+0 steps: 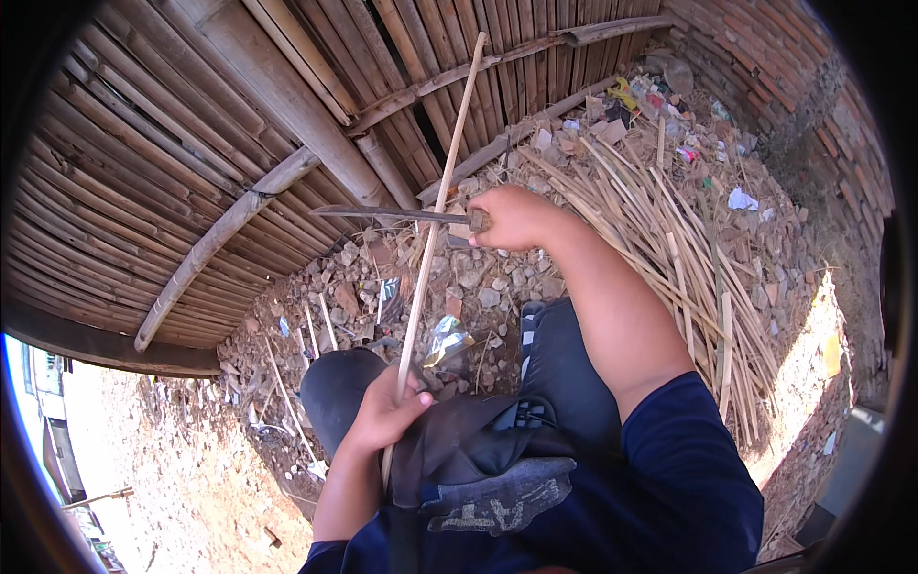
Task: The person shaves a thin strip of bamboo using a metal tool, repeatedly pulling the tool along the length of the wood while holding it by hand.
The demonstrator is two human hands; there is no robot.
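Note:
My left hand (387, 411) is closed round the lower part of a long pale bamboo strip (435, 220), which slants up and away past my knee. Its lower end runs down beside my lap. In my right hand (512, 218) is the wooden handle of a long-bladed knife (392, 213). The dark blade points left and lies across the strip, well above my left hand. Whether the edge is cutting into the strip, I cannot tell. A dark cloth (459, 440) covers part of my lap.
A bamboo-slat wall (191, 124) with thick poles stands ahead and left. To the right lies a pile of cut bamboo strips (669, 258) on rubble. Stones and litter, including a shiny wrapper (447, 342), cover the ground. A brick wall (755, 57) rises at the far right.

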